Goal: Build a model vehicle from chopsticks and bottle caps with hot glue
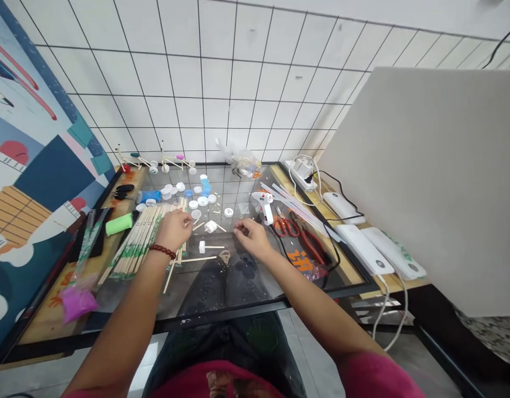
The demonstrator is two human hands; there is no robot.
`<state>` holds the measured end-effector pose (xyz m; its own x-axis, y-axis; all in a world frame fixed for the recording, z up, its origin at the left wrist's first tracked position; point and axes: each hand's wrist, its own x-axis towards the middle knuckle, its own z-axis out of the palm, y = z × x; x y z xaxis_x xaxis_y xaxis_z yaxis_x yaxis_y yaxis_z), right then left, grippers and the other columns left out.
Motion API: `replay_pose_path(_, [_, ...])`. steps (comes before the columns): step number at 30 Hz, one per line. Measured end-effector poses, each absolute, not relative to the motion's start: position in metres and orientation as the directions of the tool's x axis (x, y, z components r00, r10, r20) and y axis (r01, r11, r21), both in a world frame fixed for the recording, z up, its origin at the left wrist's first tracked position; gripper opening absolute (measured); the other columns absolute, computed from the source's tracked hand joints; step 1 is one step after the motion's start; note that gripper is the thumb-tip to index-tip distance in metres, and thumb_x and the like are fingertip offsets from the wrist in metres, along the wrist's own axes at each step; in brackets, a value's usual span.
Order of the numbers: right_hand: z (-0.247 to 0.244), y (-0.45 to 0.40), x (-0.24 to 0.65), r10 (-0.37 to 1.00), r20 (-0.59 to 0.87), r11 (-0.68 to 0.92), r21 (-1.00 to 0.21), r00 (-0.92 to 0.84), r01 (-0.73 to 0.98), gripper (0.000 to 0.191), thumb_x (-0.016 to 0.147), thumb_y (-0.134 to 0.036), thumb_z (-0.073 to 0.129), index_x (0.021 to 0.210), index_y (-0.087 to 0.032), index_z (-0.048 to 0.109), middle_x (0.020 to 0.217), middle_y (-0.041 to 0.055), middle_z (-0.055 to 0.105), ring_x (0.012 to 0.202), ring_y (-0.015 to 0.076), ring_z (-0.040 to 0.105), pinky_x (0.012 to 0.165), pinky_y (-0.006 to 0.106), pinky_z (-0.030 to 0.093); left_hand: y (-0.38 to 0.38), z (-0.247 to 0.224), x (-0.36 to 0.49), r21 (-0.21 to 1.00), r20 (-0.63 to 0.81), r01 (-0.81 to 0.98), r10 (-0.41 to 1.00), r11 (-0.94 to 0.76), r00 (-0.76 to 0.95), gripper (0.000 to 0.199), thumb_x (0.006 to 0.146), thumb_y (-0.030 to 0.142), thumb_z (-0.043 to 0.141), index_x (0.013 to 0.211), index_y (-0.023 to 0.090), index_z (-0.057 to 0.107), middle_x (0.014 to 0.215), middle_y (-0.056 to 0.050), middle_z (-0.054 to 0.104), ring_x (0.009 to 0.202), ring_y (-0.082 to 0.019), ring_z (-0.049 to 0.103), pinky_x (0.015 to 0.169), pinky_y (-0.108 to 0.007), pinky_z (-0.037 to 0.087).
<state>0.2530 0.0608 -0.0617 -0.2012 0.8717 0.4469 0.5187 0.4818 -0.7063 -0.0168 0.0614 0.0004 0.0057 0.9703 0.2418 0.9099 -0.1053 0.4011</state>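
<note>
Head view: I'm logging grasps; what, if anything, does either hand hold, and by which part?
No held thing shows in the left hand or right hand; either could hide something small.

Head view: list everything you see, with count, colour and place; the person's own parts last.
Wooden sticks: many, pale, table left
Caps: many, white and blue, centre-left
Glue gun: one, white, right of centre
Glue sticks: several, translucent, right
Scissors: one, red-handled, right
Pliers: one, red-handled, right
Roll: one, green, left
Blue packet: one, blue, far left
Purple packet: one, purple, near left
Bag: one, clear, far edge
Power strip: one, white, far right
Devices: three, white, right edge
Table: one, black-framed glass, centre
Wall: one, white-tiled, behind
Bracelet: one, red-brown, left wrist
Left hand: one, bare, by the sticks
Right hand: one, bare, left of the glue gun
</note>
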Motion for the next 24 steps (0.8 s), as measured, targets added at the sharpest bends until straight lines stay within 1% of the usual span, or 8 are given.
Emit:
replay_pose_path(3, [-0.062,0.060,0.254,0.867,0.453,0.489,-0.699,-0.206,0.521,0.011,0.082,-0.018,0.062,0.086,-0.022,0.071,0.081,0.0019,0.071,0.072,0.0170,0.065,0.071,0.029,0.052,0.060,-0.003,-0.008,0.318,0.208,0.938,0.976,-0.136,0.071,0.020,0.079,0.025,0.064,0.085,0.020,0.082,0.093,-0.013,0.076,0.096,-0.032,0.070,0.088,-0.042,0.054])
replay_pose_path(6, [-0.063,0.059,0.255,0.868,0.448,0.489,-0.697,-0.214,0.524,0.012,0.083,-0.019,0.062,0.088,-0.022,0.072,0.082,0.0019,0.072,0.071,0.0163,0.064,0.072,0.029,0.051,0.059,-0.005,-0.005,0.265,0.178,0.953,0.978,-0.149,0.104,0.022,0.082,0.027,0.063,0.089,0.020,0.083,0.097,-0.014,0.076,0.098,-0.034,0.070,0.086,-0.043,0.054])
replay_pose_path(11, [-0.061,0.057,0.253,0.868,0.444,0.489,-0.688,-0.222,0.536,0.013,0.084,-0.018,0.060,0.088,-0.021,0.072,0.081,0.0021,0.071,0.072,0.0166,0.065,0.074,0.030,0.051,0.060,-0.009,-0.005,0.226,0.164,0.959,0.977,-0.174,0.138,0.020,0.083,0.028,0.063,0.082,0.020,0.082,0.094,-0.016,0.075,0.099,-0.036,0.069,0.087,-0.047,0.053])
replay_pose_path(14, [-0.059,0.056,0.251,0.881,0.420,0.468,-0.695,-0.219,0.546,0.012,0.084,-0.018,0.060,0.087,-0.021,0.072,0.081,0.0018,0.071,0.072,0.0165,0.065,0.073,0.030,0.052,0.059,-0.010,-0.004,0.226,0.182,0.957,0.973,-0.181,0.141,0.019,0.082,0.026,0.062,0.074,0.021,0.080,0.088,-0.015,0.074,0.094,-0.035,0.068,0.085,-0.046,0.053])
replay_pose_path(17, [-0.059,0.056,0.251,0.890,0.406,0.450,-0.700,-0.209,0.555,0.011,0.085,-0.018,0.061,0.087,-0.021,0.071,0.080,0.0018,0.071,0.072,0.0169,0.065,0.073,0.030,0.051,0.058,-0.007,-0.004,0.236,0.204,0.954,0.969,-0.186,0.138,0.017,0.080,0.021,0.062,0.072,0.021,0.077,0.086,-0.015,0.073,0.093,-0.034,0.067,0.086,-0.046,0.052])
replay_pose_path(21, [-0.058,0.054,0.253,0.871,0.424,0.487,-0.674,-0.249,0.556,0.010,0.088,-0.019,0.061,0.090,-0.021,0.071,0.082,0.0022,0.071,0.076,0.0178,0.066,0.076,0.032,0.048,0.055,0.006,-0.009,0.272,0.233,0.947,0.967,-0.169,0.105,0.021,0.085,0.018,0.054,0.085,0.017,0.075,0.102,-0.018,0.071,0.099,-0.035,0.066,0.088,-0.047,0.051])
replay_pose_path(23, [-0.055,0.051,0.254,0.853,0.443,0.516,-0.639,-0.276,0.570,0.010,0.090,-0.021,0.060,0.091,-0.021,0.070,0.083,0.0027,0.072,0.078,0.0187,0.067,0.078,0.033,0.046,0.051,0.020,-0.015,0.335,0.239,0.927,0.967,-0.166,0.087,0.022,0.090,0.023,0.051,0.091,0.017,0.072,0.103,-0.015,0.072,0.096,-0.030,0.067,0.086,-0.042,0.052])
replay_pose_path(24, [-0.053,0.050,0.254,0.845,0.451,0.529,-0.619,-0.289,0.581,0.011,0.091,-0.021,0.059,0.092,-0.021,0.070,0.084,0.0031,0.073,0.080,0.0192,0.067,0.079,0.034,0.045,0.049,0.029,-0.018,0.459,0.233,0.875,0.971,-0.155,0.050,0.021,0.091,0.028,0.053,0.093,0.018,0.071,0.096,-0.012,0.072,0.089,-0.027,0.067,0.080,-0.038,0.052])
